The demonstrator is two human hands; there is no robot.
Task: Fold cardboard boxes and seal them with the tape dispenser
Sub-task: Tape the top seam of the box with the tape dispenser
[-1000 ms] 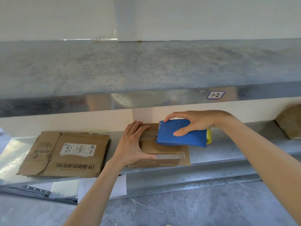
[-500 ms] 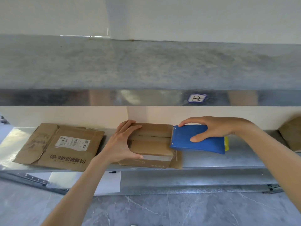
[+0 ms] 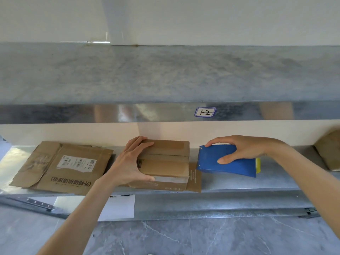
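Observation:
A small folded cardboard box [image 3: 165, 161] stands on the metal shelf [image 3: 239, 183], its top flaps closed with tape along the seam. My left hand [image 3: 131, 162] grips the box's left end, fingers over the top and thumb on the front. Just right of the box, my right hand [image 3: 241, 150] holds the blue tape dispenser [image 3: 220, 162], which has a yellow end pointing right. The dispenser is off the box, a small gap apart.
A flattened cardboard box [image 3: 60, 166] with a white label lies on the shelf at the left. Another brown box [image 3: 329, 150] sits at the far right edge. An upper shelf [image 3: 165, 74] with a "1-2" label [image 3: 205, 112] overhangs. White paper [image 3: 117, 207] lies below.
The tape dispenser has slid rightward across the box top and come off its right end. My left hand stays on the box's left end.

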